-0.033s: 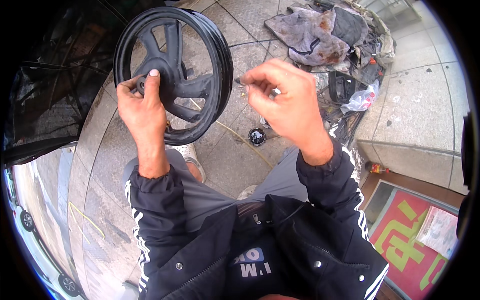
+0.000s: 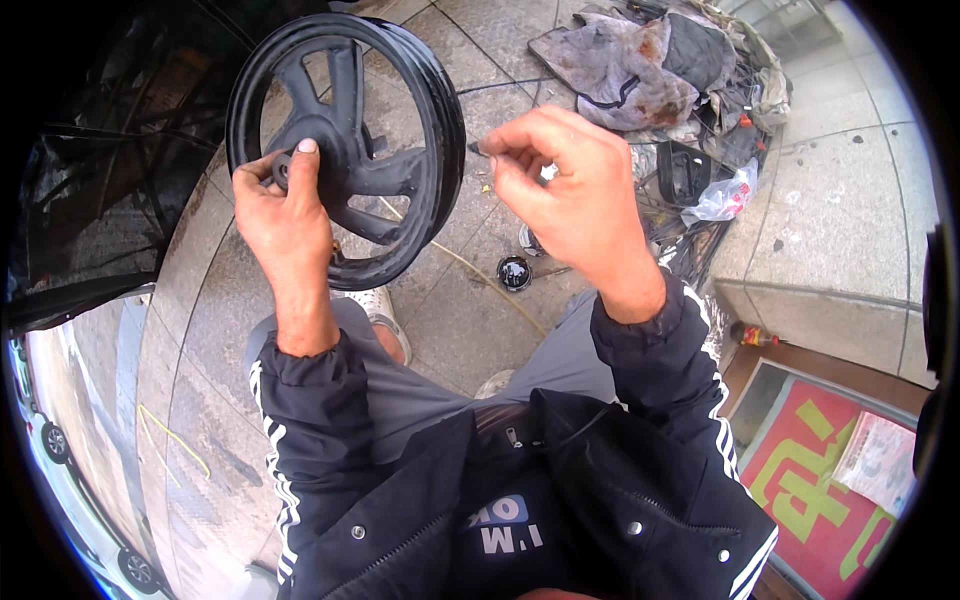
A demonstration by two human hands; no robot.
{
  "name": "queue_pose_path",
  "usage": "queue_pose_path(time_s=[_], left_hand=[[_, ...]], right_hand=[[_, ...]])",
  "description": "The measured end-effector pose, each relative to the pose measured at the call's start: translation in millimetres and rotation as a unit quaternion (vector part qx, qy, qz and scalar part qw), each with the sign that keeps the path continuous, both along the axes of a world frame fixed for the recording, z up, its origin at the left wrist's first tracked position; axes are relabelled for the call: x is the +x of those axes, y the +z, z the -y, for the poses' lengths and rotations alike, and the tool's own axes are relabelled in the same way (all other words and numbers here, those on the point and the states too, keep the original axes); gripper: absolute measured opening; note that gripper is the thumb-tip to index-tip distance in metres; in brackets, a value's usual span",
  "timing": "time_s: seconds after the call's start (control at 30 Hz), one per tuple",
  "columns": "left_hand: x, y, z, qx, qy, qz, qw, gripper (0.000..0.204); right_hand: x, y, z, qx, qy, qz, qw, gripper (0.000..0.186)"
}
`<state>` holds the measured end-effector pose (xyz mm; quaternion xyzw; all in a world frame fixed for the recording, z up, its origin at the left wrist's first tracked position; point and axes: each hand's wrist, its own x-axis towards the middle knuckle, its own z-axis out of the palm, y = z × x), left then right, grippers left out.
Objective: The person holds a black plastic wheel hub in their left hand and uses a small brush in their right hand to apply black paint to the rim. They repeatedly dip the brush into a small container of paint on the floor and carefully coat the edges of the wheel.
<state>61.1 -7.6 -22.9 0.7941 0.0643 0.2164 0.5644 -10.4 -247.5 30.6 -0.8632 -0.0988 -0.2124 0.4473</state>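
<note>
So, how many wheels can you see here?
3: the black spoked wheel rim at the left hand, and, at the lower left, an upper car wheel and a lower car wheel. Others may be hidden.

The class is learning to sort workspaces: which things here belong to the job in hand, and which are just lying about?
In the job:
black spoked wheel, held by the left hand
small dark item, kind unclear, at the right hand
round black pot, probably

Lying about:
stained grey cloth
clear plastic bag
small bottle
</note>
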Motion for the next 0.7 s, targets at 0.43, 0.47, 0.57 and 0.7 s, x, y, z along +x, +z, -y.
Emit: queue_pose_path(time_s=[0.43, 0.47, 0.57, 0.7], left_hand=[[-4.1, 8.2, 3.5, -0.020, 0.005, -0.007, 1.000, 0.038], [-4.6, 7.4, 2.9, -0.032, -0.002, -0.011, 0.999, 0.038], [-4.9, 7.2, 4.3, -0.046, -0.008, -0.010, 0.999, 0.037], [-6.8, 10.2, 2.9, -0.015, -0.002, -0.011, 1.000, 0.038]], right_hand=[[5.6, 0.9, 1.4, -0.080, 0.005, 0.016, 0.997, 0.014], [12.8, 4.1, 2.4, -0.075, 0.003, 0.035, 0.997, 0.014], [26.9, 7.9, 4.5, -0.099, 0.001, 0.057, 0.993, 0.014], [21.0, 4.0, 2.2, -0.137, 0.012, 0.021, 0.990, 0.015]])
